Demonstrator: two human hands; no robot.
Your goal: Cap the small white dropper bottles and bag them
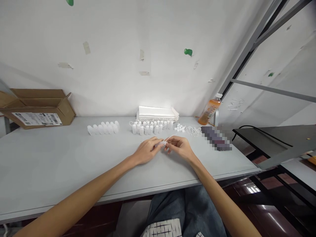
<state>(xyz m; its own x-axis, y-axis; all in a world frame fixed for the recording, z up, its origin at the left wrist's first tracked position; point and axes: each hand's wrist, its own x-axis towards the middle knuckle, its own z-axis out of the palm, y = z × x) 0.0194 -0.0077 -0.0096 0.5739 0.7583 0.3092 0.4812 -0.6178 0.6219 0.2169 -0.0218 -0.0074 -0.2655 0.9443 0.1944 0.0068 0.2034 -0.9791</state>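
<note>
A small white plastic bottle lies on its side between my hands, just above the table. My left hand is closed around its body, so most of it is hidden. The fingers of my right hand pinch the bottle's neck end, where a white cap seems to be; a thin white cord shows by the fingertips. Behind my hands stand several capped white bottles with cord loops. To their right lie small white caps and a tangle of white cord.
Several translucent bottles without caps stand in rows at the left. A white stack sits against the wall. There is an open cardboard box at far left, an orange drink bottle and a blurred dark object at right.
</note>
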